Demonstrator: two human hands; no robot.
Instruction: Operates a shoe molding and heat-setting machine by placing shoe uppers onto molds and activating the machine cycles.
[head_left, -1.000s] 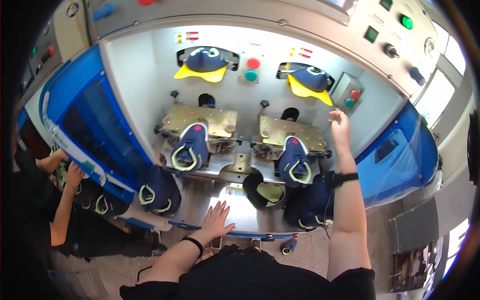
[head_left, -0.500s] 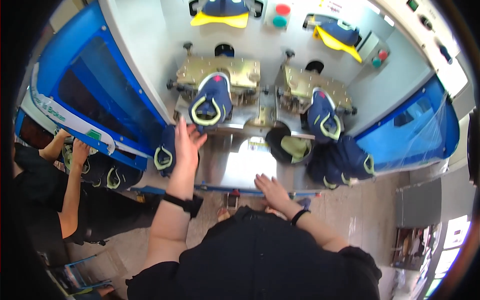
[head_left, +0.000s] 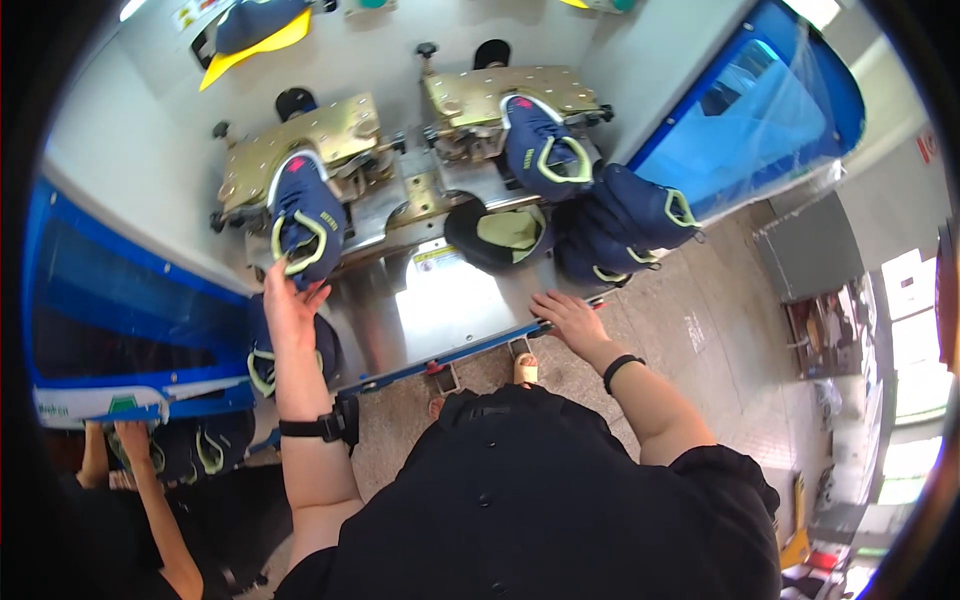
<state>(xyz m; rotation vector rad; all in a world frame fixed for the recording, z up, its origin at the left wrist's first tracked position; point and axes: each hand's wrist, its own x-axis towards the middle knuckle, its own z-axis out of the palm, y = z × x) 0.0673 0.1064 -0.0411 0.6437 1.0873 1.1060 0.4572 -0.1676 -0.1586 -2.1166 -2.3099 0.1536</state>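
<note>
A navy shoe (head_left: 312, 215) with lime-green collar lining sits on the left metal fixture (head_left: 300, 145), its heel toward me. My left hand (head_left: 291, 312) is at that heel, fingertips up by the collar and thumb apart; a firm grip does not show. On the right fixture (head_left: 515, 95) sits a matching shoe (head_left: 540, 150). My right hand (head_left: 572, 322) lies open, fingers outstretched, at the front edge of the shiny metal bench (head_left: 400, 325). Below my left wrist another navy shoe (head_left: 262, 368) is partly covered by my arm.
Several navy shoes (head_left: 625, 225) are heaped at the bench's right, beside a dark shoe part with green lining (head_left: 505, 235). Blue windowed guards (head_left: 130, 300) flank the machine. At lower left, a co-worker's hands (head_left: 130, 435) are near more shoes. A yellow-billed form (head_left: 258, 40) hangs above.
The view has turned, so the machine appears further left. My left hand has come up to the left shoe's heel. My right hand has shifted right along the bench edge.
</note>
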